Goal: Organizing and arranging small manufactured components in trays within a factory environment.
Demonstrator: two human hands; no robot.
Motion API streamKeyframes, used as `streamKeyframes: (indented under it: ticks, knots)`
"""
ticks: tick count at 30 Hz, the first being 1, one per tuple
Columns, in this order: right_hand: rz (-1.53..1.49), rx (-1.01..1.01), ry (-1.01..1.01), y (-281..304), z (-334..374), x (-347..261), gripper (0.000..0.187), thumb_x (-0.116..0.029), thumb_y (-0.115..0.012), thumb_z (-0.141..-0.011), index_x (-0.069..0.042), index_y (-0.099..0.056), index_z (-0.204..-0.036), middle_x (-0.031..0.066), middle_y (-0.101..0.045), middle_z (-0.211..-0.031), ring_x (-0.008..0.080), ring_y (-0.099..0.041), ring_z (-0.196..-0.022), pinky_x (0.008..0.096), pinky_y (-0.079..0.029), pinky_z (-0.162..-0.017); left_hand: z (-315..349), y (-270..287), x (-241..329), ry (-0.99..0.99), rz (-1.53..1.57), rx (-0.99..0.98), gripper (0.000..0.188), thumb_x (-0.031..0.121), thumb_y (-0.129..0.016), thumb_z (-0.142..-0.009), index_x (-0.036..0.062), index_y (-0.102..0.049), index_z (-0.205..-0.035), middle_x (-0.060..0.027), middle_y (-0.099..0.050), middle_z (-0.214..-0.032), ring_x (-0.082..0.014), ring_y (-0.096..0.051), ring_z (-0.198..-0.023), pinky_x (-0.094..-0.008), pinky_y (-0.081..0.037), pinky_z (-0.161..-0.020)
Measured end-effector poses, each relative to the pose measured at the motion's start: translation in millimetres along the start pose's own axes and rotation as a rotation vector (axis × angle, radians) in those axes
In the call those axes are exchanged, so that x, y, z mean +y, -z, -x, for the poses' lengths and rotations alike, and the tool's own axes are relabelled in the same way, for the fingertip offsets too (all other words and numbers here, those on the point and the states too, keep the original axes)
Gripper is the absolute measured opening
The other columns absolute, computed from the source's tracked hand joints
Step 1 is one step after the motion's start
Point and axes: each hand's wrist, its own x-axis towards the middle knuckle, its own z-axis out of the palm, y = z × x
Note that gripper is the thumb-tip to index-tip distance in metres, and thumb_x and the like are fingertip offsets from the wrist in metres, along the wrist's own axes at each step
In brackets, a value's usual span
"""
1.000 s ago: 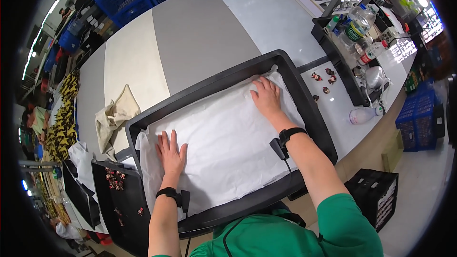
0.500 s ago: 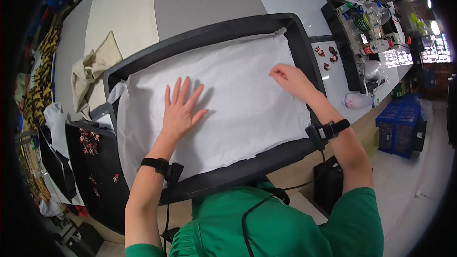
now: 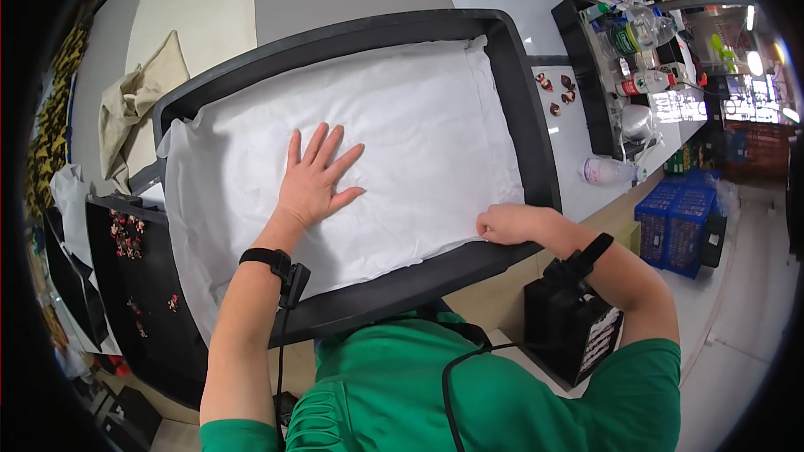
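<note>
A large black tray (image 3: 352, 33) in front of me is lined with a white sheet (image 3: 410, 142), thin like paper or cloth. My left hand (image 3: 311, 184) lies palm down on the sheet, left of its middle, with fingers spread. At the near right edge, my right hand (image 3: 515, 224) is closed, its fingertips pinching the sheet's border beside the tray's near wall. The sheet is wrinkled there and rides up over the tray's left rim.
A beige cloth (image 3: 138, 109) lies crumpled at the left. Below it, a second black tray (image 3: 159, 285) holds small red and white pieces. To the right are several dark red pieces (image 3: 554, 109), a plastic bottle (image 3: 607, 170), a black bin with bottles (image 3: 578, 50) and blue crates (image 3: 670, 226).
My right hand has come down from above the sheet's right part to its near right edge and closed there. The left hand stays spread on the sheet. The whole view has shifted slightly.
</note>
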Motion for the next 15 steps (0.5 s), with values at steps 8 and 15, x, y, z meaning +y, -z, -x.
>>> streamKeyframes:
  ticks: [8, 15]
  knots:
    - [0.051, 0.273, 0.063, 48.9, 11.3, -20.5, 0.020, -0.023, -0.055, -0.088, -0.009, -0.065, -0.099, 0.0126, -0.068, -0.092, 0.0316, -0.064, -0.090, 0.0430, -0.051, -0.079, 5.0, 1.7, 1.5, 0.019, -0.024, 0.036, 0.064, 0.064, -0.051, -0.085, 0.0327, -0.045, -0.141, -0.0061, -0.034, -0.153, -0.0274, -0.022, -0.145, -0.0559, -0.009, -0.118]
    - [-0.049, -0.118, -0.049, 22.9, -10.9, -8.4, 0.017, -0.020, -0.058, -0.083, -0.005, -0.064, -0.091, 0.0106, -0.067, -0.077, 0.0292, -0.064, -0.072, 0.0385, -0.050, -0.065, 0.3, -2.9, -1.4, -0.003, -0.005, 0.048, 0.066, 0.063, -0.052, -0.085, 0.0316, -0.045, -0.142, -0.0080, -0.033, -0.154, -0.0288, -0.022, -0.145, -0.0549, -0.008, -0.118]
